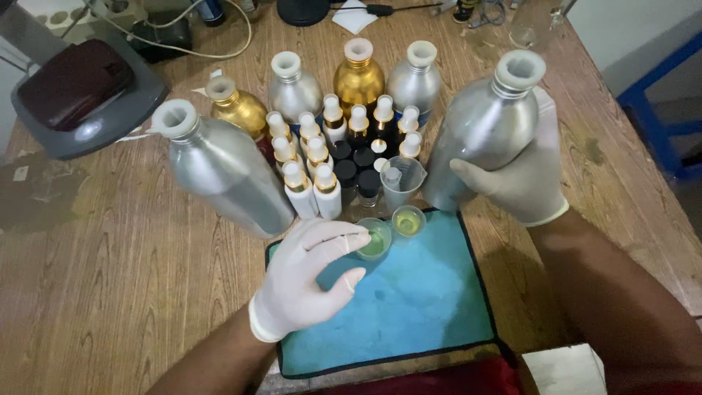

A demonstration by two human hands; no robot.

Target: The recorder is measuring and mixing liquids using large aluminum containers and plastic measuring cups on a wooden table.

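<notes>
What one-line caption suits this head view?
Gloved left hand pinches a small green-filled cup on a blue mat while the right hand grips a large silver bottle.

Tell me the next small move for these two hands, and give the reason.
Probably bring the silver bottle in the right hand over and down toward the small green cup. The left hand pinches that cup's rim on the blue mat, steadying it, while the bottle is lifted, tilted, and open-necked. A second small cup beside it holds yellowish liquid.
</notes>
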